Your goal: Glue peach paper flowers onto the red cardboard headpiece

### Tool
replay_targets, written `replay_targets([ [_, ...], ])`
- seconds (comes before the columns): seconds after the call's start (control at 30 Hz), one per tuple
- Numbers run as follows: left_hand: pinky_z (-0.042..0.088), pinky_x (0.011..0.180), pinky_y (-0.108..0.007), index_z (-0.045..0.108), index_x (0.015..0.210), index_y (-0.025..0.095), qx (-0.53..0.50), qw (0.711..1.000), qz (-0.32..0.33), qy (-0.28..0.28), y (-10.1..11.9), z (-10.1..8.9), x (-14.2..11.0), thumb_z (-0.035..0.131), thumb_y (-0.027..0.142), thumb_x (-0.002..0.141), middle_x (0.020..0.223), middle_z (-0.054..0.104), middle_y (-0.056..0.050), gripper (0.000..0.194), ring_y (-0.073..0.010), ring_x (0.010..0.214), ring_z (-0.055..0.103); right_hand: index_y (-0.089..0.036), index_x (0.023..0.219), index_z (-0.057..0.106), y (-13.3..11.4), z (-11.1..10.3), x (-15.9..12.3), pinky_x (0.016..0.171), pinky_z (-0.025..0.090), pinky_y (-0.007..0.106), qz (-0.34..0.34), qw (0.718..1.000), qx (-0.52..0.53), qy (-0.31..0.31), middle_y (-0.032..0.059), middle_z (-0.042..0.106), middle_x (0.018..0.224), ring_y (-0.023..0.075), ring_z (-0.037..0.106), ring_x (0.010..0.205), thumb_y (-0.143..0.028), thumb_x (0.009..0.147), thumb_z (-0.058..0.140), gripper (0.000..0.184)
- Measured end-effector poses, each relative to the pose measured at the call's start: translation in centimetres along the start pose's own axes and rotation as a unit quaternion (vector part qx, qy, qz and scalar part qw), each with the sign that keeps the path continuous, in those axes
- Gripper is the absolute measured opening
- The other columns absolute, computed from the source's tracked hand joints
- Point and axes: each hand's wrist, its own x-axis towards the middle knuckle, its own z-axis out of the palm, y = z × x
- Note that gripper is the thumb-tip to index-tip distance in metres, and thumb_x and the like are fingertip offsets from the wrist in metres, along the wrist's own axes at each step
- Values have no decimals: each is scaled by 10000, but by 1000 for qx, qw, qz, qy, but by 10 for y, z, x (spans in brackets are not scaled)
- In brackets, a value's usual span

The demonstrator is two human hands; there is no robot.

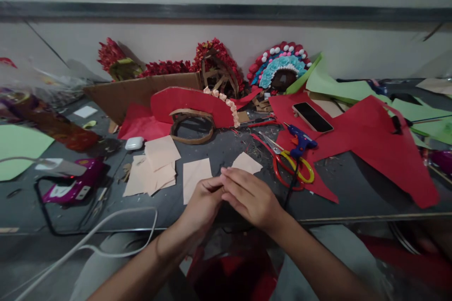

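My left hand (205, 200) and my right hand (253, 196) meet at the fingertips above the table's front edge. Both are closed, fingers pressed together; whatever lies between them is hidden. Just beyond my left hand lies a peach paper square (194, 175), and beyond my right fingers a peach paper scrap (247, 163). A loose pile of peach paper pieces (160, 155) is farther left. Behind stands a red paper-covered headdress (180, 102) with a cardboard band (192, 140) and a row of small peach paper flowers (231, 107) along its right edge.
Right of my hands are scissors (277, 169) and a blue glue gun (300, 141), its cord running toward the table edge. A phone (312, 117) rests on red paper (381, 136). Leftward are a white earbud case (134, 143), a purple power strip (79, 181) and a white cable (116, 211).
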Motion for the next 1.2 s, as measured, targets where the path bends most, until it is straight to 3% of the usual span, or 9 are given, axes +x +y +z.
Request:
replay_targets([
  [0.17,410,655,-206,728,766,162,-22,999,-23,-17,5,-11,8,751,295,646,726,671,-21,181,-96,665,545,-47,1324,356,12,-4,-2,955,475,310,-9,996,-53,-70,203,528,1258,203,473,1209,-100,872,447,463],
  [0.37,328,563,-197,724,739,155,70,996,-43,-23,-1,-16,10,704,321,700,689,650,-10,171,-78,597,464,-86,1187,524,12,0,-11,847,532,267,38,995,-65,-60,148,649,1095,180,619,1015,-109,881,423,324],
  [0.53,306,523,-204,681,642,124,56,995,-69,-43,2,-13,7,666,338,732,567,576,5,233,-74,531,439,-155,971,626,5,4,-9,720,544,200,123,992,6,-2,47,712,853,113,673,794,-90,880,372,277],
  [0.67,306,475,-204,658,647,120,-32,988,-115,-100,0,-11,4,619,452,759,542,540,5,354,-70,472,443,-170,883,647,0,2,-5,675,538,225,127,990,30,60,32,709,778,121,668,736,-70,835,445,231],
  [0.8,276,428,-175,662,672,114,-72,979,-130,-138,-3,-13,4,678,475,700,515,476,30,362,-37,428,385,-184,916,669,-2,0,-3,812,526,303,161,983,86,31,45,714,900,157,648,915,-79,824,478,237],
  [0.93,291,418,-161,677,683,112,-38,985,-107,-130,1,-14,6,724,438,662,526,473,32,330,-30,431,386,-225,1101,626,4,-4,-3,975,445,404,183,974,123,-51,48,581,1224,201,466,1220,-173,859,491,282],
  [1.07,322,397,-186,664,659,129,8,994,-41,-97,-2,-9,8,699,445,681,486,431,52,319,-46,401,371,-229,1231,534,8,-5,-3,1007,423,385,180,974,117,-67,44,529,1284,176,428,1250,-178,892,428,359],
  [1.2,325,412,-191,621,632,134,38,998,12,-41,-8,-5,11,655,441,725,508,455,49,322,-46,406,371,-201,1333,419,5,3,-5,937,479,353,153,985,6,-74,69,550,1261,192,497,1191,-180,905,394,429],
])
